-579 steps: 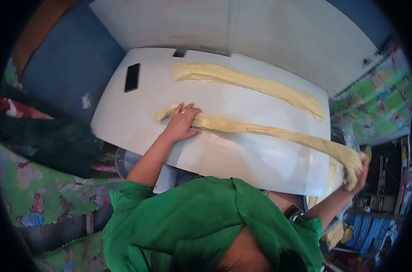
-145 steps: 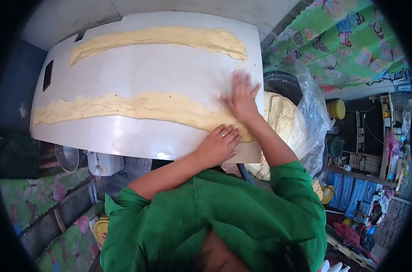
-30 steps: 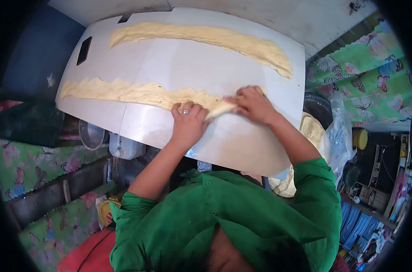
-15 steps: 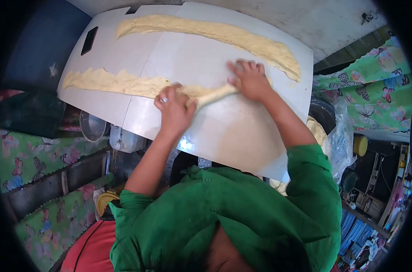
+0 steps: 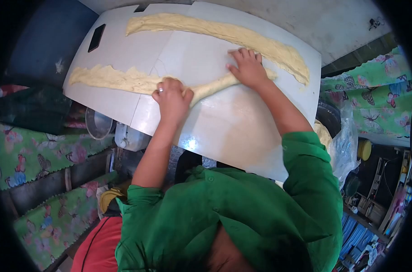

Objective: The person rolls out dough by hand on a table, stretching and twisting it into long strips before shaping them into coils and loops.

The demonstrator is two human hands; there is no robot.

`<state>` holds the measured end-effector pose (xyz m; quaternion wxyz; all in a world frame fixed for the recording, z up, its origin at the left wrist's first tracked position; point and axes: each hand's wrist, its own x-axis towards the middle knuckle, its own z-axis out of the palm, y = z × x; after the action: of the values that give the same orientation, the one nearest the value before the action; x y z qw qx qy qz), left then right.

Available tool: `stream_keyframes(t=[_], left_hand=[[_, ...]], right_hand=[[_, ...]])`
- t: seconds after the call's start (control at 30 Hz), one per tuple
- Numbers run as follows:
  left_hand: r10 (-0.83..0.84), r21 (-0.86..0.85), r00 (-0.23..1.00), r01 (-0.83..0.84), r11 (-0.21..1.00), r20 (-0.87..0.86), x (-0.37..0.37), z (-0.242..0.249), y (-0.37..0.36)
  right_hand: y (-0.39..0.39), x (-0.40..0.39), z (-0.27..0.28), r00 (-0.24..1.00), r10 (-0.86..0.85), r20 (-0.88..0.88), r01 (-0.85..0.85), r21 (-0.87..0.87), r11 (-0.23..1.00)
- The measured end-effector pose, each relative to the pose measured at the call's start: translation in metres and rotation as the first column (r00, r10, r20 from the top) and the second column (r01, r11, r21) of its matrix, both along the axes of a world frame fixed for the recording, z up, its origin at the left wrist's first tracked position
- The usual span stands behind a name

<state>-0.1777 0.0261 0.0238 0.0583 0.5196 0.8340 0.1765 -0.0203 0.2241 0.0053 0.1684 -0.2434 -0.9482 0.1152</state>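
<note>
A long strip of pale yellow dough lies along the near side of the white tabletop, flat on the left and rolled into a narrow rope on the right. Where the flat part meets the rope, my left hand, with a ring on it, is closed over the dough with curled fingers. My right hand lies over the rope near its right end, fingers spread and reaching past it onto the table. Under both palms the dough is hidden. A second flat dough strip stretches across the far side.
A dark phone lies at the table's left end. Below the left edge are a metal bowl and a whitish plastic jug. Clear plastic sheeting and more dough sit beyond the right edge. Butterfly-patterned curtains hang nearby.
My right hand has shifted slightly away from me and its blur is gone. The left hand's fingers are more curled on the dough. The whole view has moved a little.
</note>
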Motion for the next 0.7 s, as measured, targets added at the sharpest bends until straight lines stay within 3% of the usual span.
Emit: stream_keyframes(t=[0.03, 0.07, 0.1, 0.13, 0.17, 0.23, 0.27, 0.3, 0.33, 0.37, 0.4, 0.43, 0.47, 0.53, 0.57, 0.6, 0.63, 0.67, 0.7], left_hand=[[0.043, 0.186, 0.993, -0.021, 0.982, -0.113, -0.009, -0.003, 0.005], [0.103, 0.363, 0.972, -0.019, 0.932, -0.213, -0.015, -0.007, 0.009], [0.096, 0.365, 0.972, -0.012, 0.931, -0.214, -0.017, -0.014, 0.006], [-0.104, 0.345, 0.985, 0.146, 0.927, -0.136, -0.015, -0.022, 0.000], [-0.300, 0.338, 0.952, 0.301, 0.892, -0.056, -0.014, -0.028, -0.006], [-0.306, 0.294, 0.944, 0.330, 0.897, -0.125, 0.004, -0.014, -0.014], [-0.313, 0.244, 0.931, 0.354, 0.903, -0.190, 0.008, -0.008, -0.017], [-0.319, 0.240, 0.930, 0.356, 0.903, -0.182, 0.004, -0.007, -0.018], [-0.306, 0.119, 0.945, 0.319, 0.940, -0.113, -0.003, -0.005, -0.019], [-0.286, -0.002, 0.957, 0.286, 0.958, -0.050, -0.011, -0.004, -0.019], [-0.298, 0.000, 0.954, 0.298, 0.954, -0.045, -0.021, -0.005, -0.018], [-0.206, 0.130, 0.971, 0.221, 0.967, -0.123, -0.031, -0.005, -0.016], [-0.100, 0.270, 0.977, 0.150, 0.951, -0.188, -0.040, -0.005, -0.013], [-0.107, 0.318, 0.973, 0.168, 0.933, -0.203, -0.046, -0.006, -0.010], [-0.094, 0.361, 0.971, 0.171, 0.917, -0.221, -0.050, -0.009, -0.007], [-0.307, 0.381, 0.940, 0.340, 0.859, -0.147, -0.057, -0.026, -0.004], [-0.318, 0.383, 0.937, 0.349, 0.855, -0.144, -0.059, -0.024, -0.006], [-0.452, 0.301, 0.888, 0.454, 0.839, -0.082, -0.057, -0.023, -0.012], [-0.571, 0.223, 0.821, 0.559, 0.799, -0.011, -0.057, -0.022, -0.017]], right_hand=[[0.005, -0.012, 0.000, 0.967, -0.160, -0.197, 0.199, 0.192, 0.961], [0.004, -0.011, -0.002, 0.964, -0.170, -0.204, 0.209, 0.192, 0.959], [-0.003, -0.007, 0.000, 0.981, 0.033, -0.192, -0.041, -0.039, 0.998], [-0.011, -0.003, 0.002, 0.946, 0.234, -0.225, -0.291, -0.263, 0.920], [-0.025, 0.005, 0.002, 0.946, 0.232, -0.225, -0.287, -0.259, 0.922], [-0.055, 0.023, -0.002, 0.932, 0.329, -0.151, -0.320, 0.084, 0.944], [-0.051, 0.025, 0.001, 0.935, 0.323, -0.148, -0.316, 0.072, 0.946], [-0.042, 0.027, 0.010, 0.945, 0.326, 0.000, -0.325, -0.070, 0.943], [-0.035, 0.022, 0.015, 0.931, 0.336, 0.145, -0.303, -0.207, 0.930], [-0.025, 0.008, 0.010, 0.935, 0.323, 0.147, -0.291, -0.205, 0.935], [-0.015, -0.006, 0.002, 0.986, 0.097, 0.136, -0.096, -0.015, 0.995], [-0.011, -0.018, -0.001, 0.988, -0.130, 0.085, 0.115, 0.166, 0.979], [-0.009, -0.028, 0.000, 0.985, -0.147, 0.089, 0.130, 0.170, 0.977], [-0.010, -0.048, 0.009, 0.966, -0.237, -0.104, 0.258, 0.314, 0.914], [-0.019, -0.049, 0.012, 0.962, -0.249, -0.107, 0.271, 0.317, 0.909], [-0.035, -0.041, 0.011, 0.998, -0.052, -0.042, 0.051, -0.012, 0.999], [-0.051, -0.032, 0.010, 0.986, 0.158, -0.048, -0.165, -0.350, 0.922], [-0.065, -0.019, 0.012, 0.988, 0.148, -0.042, -0.153, -0.352, 0.923], [-0.076, -0.007, 0.015, 0.991, 0.131, 0.000, -0.127, -0.235, 0.964]])
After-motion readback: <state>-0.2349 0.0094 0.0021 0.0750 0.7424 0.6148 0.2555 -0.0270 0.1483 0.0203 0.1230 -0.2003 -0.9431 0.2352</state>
